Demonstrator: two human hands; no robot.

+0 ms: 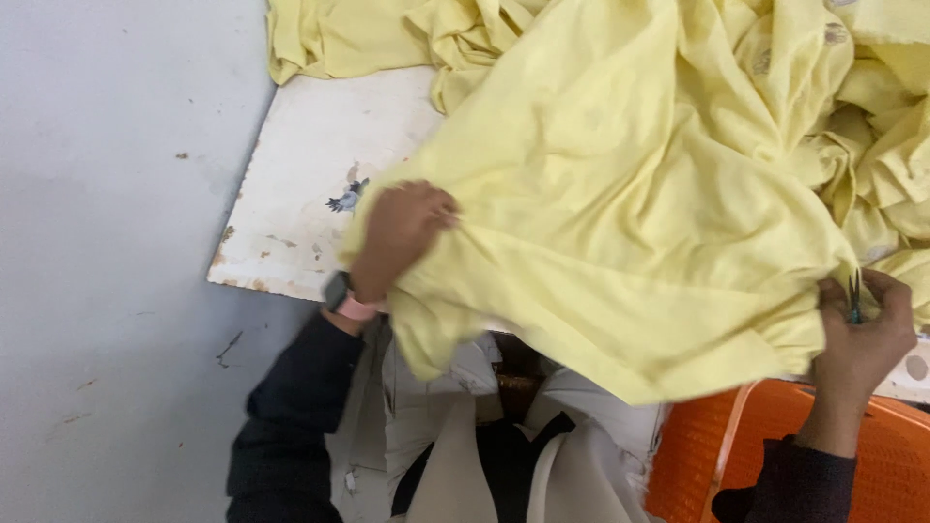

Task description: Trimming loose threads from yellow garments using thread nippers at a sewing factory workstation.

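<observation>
My left hand (399, 232) is closed on a bunched fold of the yellow cloth (620, 213); at 3 o'clock my right hand (862, 334) pinches its edge along with small dark clippers (854, 298). The cloth, heaped across the white desk (310, 165), looks light, soft and floppy, so I judge gathered folds the best hold.

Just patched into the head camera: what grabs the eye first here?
A big pale yellow cloth fills the upper right, heaped over a worn white table. The left hand grips a fold at centre; the right hand, at the right edge, pinches the cloth alongside small dark snips. An orange plastic crate sits bottom right.
</observation>
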